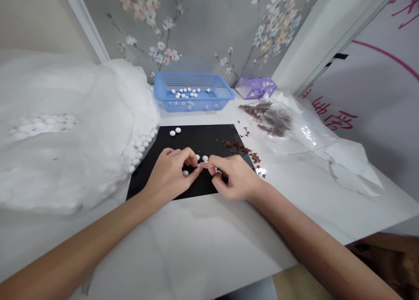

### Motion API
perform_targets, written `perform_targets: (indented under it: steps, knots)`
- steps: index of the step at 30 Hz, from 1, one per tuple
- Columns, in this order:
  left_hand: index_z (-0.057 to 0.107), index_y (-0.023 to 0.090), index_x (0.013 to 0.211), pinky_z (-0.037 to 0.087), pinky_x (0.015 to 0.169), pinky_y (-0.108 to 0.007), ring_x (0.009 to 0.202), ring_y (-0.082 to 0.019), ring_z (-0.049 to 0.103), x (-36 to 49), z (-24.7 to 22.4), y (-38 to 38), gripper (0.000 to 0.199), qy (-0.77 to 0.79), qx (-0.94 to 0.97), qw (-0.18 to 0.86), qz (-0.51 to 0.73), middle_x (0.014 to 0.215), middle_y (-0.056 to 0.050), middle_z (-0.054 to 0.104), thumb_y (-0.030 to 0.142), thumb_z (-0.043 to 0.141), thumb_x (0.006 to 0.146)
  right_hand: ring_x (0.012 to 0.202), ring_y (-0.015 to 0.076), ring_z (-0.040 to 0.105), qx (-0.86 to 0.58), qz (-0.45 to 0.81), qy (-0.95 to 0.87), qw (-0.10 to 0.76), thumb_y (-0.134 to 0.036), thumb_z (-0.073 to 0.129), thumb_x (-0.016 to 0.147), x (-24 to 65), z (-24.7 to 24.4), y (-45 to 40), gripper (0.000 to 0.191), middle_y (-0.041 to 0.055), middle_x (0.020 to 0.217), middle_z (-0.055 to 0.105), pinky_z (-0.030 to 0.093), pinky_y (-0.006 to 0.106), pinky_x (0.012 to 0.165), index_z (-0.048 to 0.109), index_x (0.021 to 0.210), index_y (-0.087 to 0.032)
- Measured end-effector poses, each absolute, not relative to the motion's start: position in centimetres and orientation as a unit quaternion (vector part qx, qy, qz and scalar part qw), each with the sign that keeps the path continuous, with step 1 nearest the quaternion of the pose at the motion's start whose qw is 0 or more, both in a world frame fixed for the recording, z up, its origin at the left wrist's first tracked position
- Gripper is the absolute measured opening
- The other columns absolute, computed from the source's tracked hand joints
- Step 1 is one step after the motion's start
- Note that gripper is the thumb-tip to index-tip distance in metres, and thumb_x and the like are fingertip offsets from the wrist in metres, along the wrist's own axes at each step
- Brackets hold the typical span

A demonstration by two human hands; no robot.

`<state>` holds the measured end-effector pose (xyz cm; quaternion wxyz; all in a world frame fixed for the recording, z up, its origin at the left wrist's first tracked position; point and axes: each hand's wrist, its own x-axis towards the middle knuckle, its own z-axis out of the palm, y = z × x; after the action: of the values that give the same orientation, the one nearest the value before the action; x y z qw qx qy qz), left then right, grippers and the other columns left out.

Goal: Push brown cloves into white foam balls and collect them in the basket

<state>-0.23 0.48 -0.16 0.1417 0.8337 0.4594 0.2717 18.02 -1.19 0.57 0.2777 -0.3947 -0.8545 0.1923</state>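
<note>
My left hand (172, 173) and my right hand (234, 177) hover low over a black mat (196, 139), their fingertips meeting on a small white bead (199, 164). Another white sliver (218, 171) shows under my right fingers, partly hidden. Loose oval white beads lie on the mat: one (185, 173) by my left fingers, one (205, 158) just above my right index finger, and a pair (175, 132) farther back. Dried reddish-brown flakes (240, 148) are scattered on the mat's right corner.
A heap of white cotton wadding (65, 151) with rows of white beads fills the left. Behind the mat stand a blue plastic basket (193, 91) holding several beads and a purple box (255, 87). A clear plastic bag (281, 125) of brown flakes lies on the white table at right.
</note>
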Motion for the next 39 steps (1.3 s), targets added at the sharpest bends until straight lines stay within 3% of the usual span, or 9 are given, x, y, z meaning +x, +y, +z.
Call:
perform_targets:
  steps: [11, 23, 39]
  knots:
    - [0.049, 0.021, 0.074, 0.036, 0.077, -0.034, 0.064, -0.013, 0.056, -0.2, -0.4, 0.5, 0.008, 0.447, 0.847, 0.127, 0.258, 0.068, 0.005, 0.061, 0.026, 0.056, 0.076, 0.048, 0.0084, 0.030, -0.375, 0.168, -0.873, 0.261, -0.007, 0.040, 0.059, 16.9, 0.6, -0.7, 0.019, -0.0047, 0.057, 0.038, 0.022, 0.021, 0.047, 0.030, 0.067, -0.020]
    - [0.052, 0.022, 0.073, 0.036, 0.079, -0.035, 0.066, -0.014, 0.059, -0.1, -0.2, 0.5, 0.009, 0.471, 0.828, 0.150, 0.265, 0.072, 0.005, 0.064, 0.028, 0.058, 0.075, 0.037, 0.0039, 0.027, -0.448, 0.240, -0.794, 0.334, -0.006, 0.042, 0.066, 18.1, 0.4, -1.0, 0.018, -0.0064, 0.060, 0.049, 0.027, 0.018, 0.044, 0.039, 0.075, -0.021]
    - [0.050, 0.022, 0.073, 0.037, 0.076, -0.034, 0.063, -0.013, 0.055, -0.1, -0.3, 0.5, 0.012, 0.471, 0.827, 0.147, 0.271, 0.071, 0.005, 0.064, 0.030, 0.057, 0.077, 0.042, 0.0051, 0.030, -0.435, 0.257, -0.807, 0.307, -0.004, 0.040, 0.063, 17.7, 0.3, -1.0, 0.023, -0.0064, 0.061, 0.044, 0.026, 0.018, 0.047, 0.042, 0.079, -0.021]
